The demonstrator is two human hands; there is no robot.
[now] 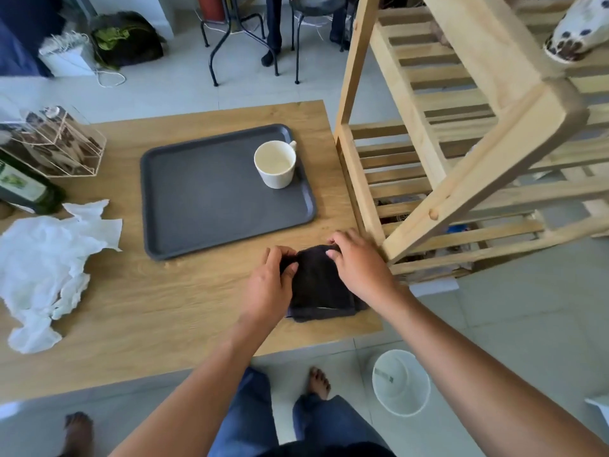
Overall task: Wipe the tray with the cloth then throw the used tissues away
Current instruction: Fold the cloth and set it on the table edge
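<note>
A dark grey tray (204, 206) lies on the wooden table, with a white mug (275, 163) standing in its far right corner. A folded black cloth (318, 288) rests on the table just in front of the tray's near right corner. My left hand (268, 285) pinches the cloth's left edge. My right hand (357, 260) grips its far right corner. A heap of crumpled white tissues (46, 262) lies at the table's left side.
A white bin (400, 382) stands on the floor by the table's near right corner. A wooden slatted rack (461, 153) rises right beside the table. A green bottle (26, 189) and a clear box (56, 143) sit at the far left. Another person's foot (79, 433) is at lower left.
</note>
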